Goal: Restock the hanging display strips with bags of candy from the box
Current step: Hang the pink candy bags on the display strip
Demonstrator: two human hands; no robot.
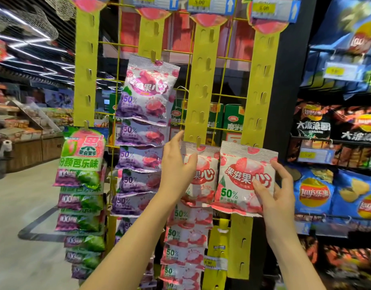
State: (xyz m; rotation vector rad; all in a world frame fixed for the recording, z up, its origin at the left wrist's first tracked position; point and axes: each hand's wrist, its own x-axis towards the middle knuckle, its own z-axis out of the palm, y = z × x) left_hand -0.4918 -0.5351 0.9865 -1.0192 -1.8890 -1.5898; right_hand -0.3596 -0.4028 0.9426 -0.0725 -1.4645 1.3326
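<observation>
Several yellow display strips hang on a yellow wire grid. My right hand grips a red-and-white candy bag by its right side, its top edge held up against the rightmost strip. My left hand rests with relaxed fingers on the top red candy bag that hangs on the neighbouring strip, with several more red bags below. Purple bags fill the second strip. Green-and-purple bags hang on the leftmost strip. The box is out of view.
Shelves of blue and black chip bags stand close on the right. Green cartons show behind the grid. A shop aisle floor and a wooden produce counter lie to the left. Price tags sit above the strips.
</observation>
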